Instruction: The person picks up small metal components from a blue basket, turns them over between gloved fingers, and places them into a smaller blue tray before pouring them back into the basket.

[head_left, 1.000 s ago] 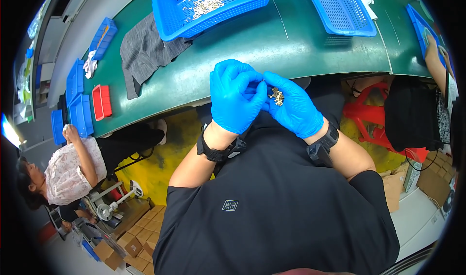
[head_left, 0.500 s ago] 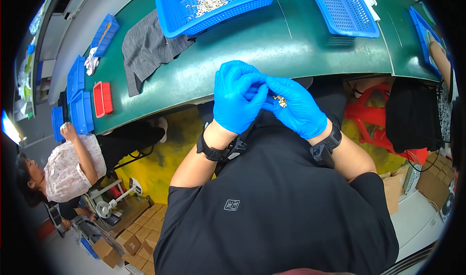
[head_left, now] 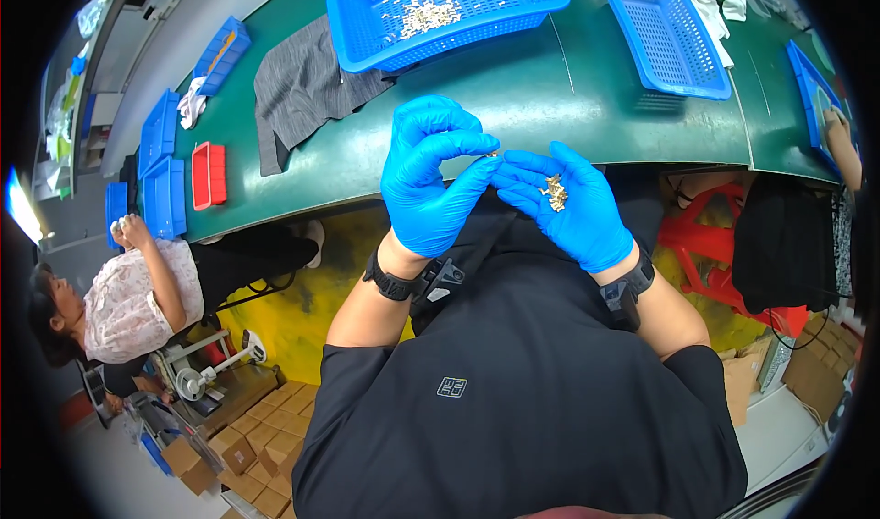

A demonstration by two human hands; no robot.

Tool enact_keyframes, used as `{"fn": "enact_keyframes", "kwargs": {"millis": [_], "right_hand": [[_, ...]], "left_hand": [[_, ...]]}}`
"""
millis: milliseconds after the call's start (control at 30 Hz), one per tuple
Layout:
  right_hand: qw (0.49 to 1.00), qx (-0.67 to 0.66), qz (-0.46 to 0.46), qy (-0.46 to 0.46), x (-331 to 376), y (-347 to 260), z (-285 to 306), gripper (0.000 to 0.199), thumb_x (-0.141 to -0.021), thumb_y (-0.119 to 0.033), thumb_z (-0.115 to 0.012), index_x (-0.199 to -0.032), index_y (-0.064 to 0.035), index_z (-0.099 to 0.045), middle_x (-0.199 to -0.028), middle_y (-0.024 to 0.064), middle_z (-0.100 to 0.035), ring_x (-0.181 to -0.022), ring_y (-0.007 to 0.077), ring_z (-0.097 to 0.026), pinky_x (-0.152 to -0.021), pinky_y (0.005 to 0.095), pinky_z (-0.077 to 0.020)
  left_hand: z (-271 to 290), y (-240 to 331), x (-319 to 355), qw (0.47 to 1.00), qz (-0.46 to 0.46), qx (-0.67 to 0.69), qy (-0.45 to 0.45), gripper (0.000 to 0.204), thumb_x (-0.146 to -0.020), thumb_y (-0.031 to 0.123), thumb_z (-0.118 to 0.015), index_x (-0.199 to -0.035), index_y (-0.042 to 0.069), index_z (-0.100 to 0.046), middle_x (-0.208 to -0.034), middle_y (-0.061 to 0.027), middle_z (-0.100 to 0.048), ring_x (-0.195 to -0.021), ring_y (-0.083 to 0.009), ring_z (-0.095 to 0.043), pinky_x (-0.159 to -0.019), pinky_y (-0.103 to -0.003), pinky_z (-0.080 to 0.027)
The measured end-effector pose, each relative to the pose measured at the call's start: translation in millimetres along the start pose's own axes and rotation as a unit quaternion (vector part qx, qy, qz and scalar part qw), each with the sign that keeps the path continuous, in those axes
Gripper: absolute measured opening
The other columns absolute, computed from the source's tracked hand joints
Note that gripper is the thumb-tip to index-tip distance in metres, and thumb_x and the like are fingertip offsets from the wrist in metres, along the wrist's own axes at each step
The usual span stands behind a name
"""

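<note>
Head camera: above the green table [head_left: 550,88], my gloved right hand [head_left: 568,209] lies open, palm up, cradling a small heap of pale metal bits [head_left: 554,192]. My left hand [head_left: 433,180] curls beside it, thumb and forefinger pinching one tiny piece [head_left: 491,156] just above the right fingertips. A blue basket [head_left: 367,5] holds more bits beyond.

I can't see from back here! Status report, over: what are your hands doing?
Left blue-gloved hand pinching one tiny metal piece at fingers. Right blue-gloved hand open, cupping small pile of gold-coloured metal pieces. Nothing between hands.
</note>
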State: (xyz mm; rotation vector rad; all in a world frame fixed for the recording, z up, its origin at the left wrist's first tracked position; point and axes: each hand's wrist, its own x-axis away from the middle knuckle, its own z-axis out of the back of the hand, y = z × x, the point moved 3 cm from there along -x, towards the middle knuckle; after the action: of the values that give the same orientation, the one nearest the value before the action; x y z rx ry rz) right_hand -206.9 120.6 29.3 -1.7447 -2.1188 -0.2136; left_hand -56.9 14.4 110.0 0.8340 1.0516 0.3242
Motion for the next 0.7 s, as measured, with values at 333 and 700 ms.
{"fn": "enact_keyframes", "kwargs": {"millis": [333,700], "right_hand": [[1.000,-0.005,0.002,0.002,-1,-1,1,0.060,-0.108,-0.037,-0.046,-0.138,0.0151,-0.050,-0.137,0.0322,-0.058,-0.128,0.0429,-0.058,-0.114,0.0496,-0.0452],[0.998,-0.055,-0.017,-0.026,-2,3,0,0.062,-0.108,-0.037,-0.047,-0.141,0.0149,-0.047,-0.141,0.0331,-0.055,-0.131,0.0453,-0.056,-0.115,0.0519,-0.0440]], "left_hand": [[3,2,-6,0.999,-0.044,-0.008,0.000,0.028,-0.075,-0.013,-0.077,-0.096,0.004,-0.070,-0.108,-0.0091,-0.060,-0.106,-0.0253,-0.057,-0.093,-0.038,-0.047],[34,-48,-76,0.970,0.002,-0.190,0.151,0.020,-0.082,0.005,-0.079,-0.100,0.006,-0.074,-0.107,-0.0119,-0.067,-0.106,-0.0269,-0.060,-0.094,-0.040,-0.048]]}}
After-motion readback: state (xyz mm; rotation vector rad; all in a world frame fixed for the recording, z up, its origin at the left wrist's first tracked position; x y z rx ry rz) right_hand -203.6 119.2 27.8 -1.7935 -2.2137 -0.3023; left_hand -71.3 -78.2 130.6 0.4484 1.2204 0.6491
